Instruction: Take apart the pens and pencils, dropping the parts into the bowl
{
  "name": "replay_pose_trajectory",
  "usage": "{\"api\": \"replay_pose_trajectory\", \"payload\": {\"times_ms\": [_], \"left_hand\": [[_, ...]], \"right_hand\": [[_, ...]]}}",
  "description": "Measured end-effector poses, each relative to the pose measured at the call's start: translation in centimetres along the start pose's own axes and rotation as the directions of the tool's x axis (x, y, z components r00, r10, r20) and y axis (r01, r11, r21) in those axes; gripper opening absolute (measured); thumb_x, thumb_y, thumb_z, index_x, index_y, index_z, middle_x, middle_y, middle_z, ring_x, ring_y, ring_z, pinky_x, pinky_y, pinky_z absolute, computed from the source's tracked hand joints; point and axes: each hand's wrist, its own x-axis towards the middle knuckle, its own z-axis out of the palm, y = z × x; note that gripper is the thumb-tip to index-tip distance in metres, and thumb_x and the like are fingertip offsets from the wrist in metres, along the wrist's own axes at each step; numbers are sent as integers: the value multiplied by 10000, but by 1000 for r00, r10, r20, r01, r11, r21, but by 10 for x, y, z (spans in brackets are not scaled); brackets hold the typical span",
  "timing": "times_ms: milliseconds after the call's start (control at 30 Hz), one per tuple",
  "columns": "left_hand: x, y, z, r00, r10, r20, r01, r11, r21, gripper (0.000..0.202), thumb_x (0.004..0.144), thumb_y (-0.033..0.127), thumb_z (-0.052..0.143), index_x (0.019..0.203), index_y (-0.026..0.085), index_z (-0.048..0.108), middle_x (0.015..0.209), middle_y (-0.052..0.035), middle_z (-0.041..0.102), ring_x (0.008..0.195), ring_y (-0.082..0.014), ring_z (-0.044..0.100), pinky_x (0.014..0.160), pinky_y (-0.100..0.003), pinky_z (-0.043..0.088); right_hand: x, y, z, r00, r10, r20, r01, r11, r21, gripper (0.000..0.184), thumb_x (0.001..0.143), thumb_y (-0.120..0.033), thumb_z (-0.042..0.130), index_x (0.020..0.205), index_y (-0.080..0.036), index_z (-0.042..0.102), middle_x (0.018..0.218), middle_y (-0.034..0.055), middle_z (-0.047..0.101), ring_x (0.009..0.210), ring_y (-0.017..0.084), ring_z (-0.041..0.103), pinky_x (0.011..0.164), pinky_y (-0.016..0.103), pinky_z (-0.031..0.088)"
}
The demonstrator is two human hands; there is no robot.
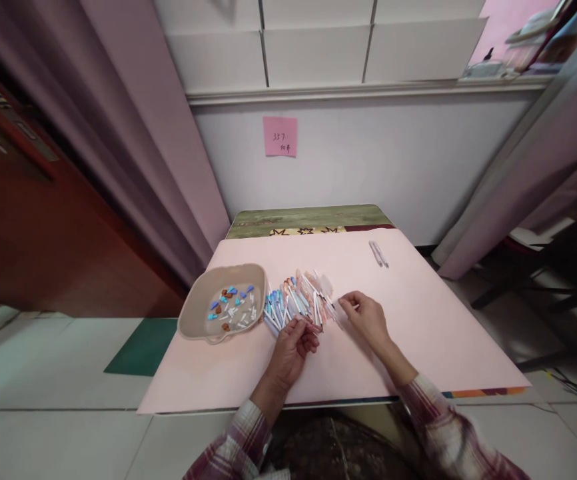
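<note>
Pink sheeting (pen parts heaped atop) faces a pale wall.

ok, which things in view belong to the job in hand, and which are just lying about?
Job, by the look of it:
heap of slim pastel pen-like sticks, by the left hand and right hand
beige plastic basin of small blue, brown and white pieces
two pale slim sticks set apart, probably

Lying about:
pink square paper note on the wall
flat dark-green mat on the floor

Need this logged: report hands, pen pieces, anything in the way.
Left hand by near edge of pen pieces, right hand by right edge; grips unclear. Pieces heaped on pink sheet. Basin close on left.
</note>
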Motion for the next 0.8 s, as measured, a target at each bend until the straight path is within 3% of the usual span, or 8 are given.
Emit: {"api": "replay_pose_trajectory", "payload": {"times_ms": [133,233,500,800], "left_hand": [[0,0,1,1000,-25,3,25,999,27,260,805,350,691,834,111,592,819,-96,709,585,-96,630,528,-185,507],[0,0,1,1000,-30,-6,30,999,21,268,801,352,693,865,118,579,834,-109,717,603,-116,653,548,-204,531],[0,3,3,998,-47,30,46,998,52,232,772,263,728,895,130,584,873,-90,705,638,-108,639,579,-206,526],[0,2,2,995,-99,25,99,995,7,292,715,277,773,932,109,673,722,-48,662,537,-84,586,489,-177,451]], "right_hand": [[45,8,3,996,67,52,-60,990,-127,253,806,-388,552,757,-196,709,729,29,707,660,161,617,618,241,398],[60,6,17,996,77,39,-71,988,-137,280,822,-386,533,732,-190,712,681,31,697,643,155,608,608,239,384],[59,8,43,989,142,-46,-148,972,-184,230,790,-376,553,757,-214,712,713,26,695,651,159,589,560,242,339],[74,5,32,995,97,-30,-101,973,-207,297,840,-401,496,846,-216,728,778,25,717,693,153,630,571,228,382]]}}
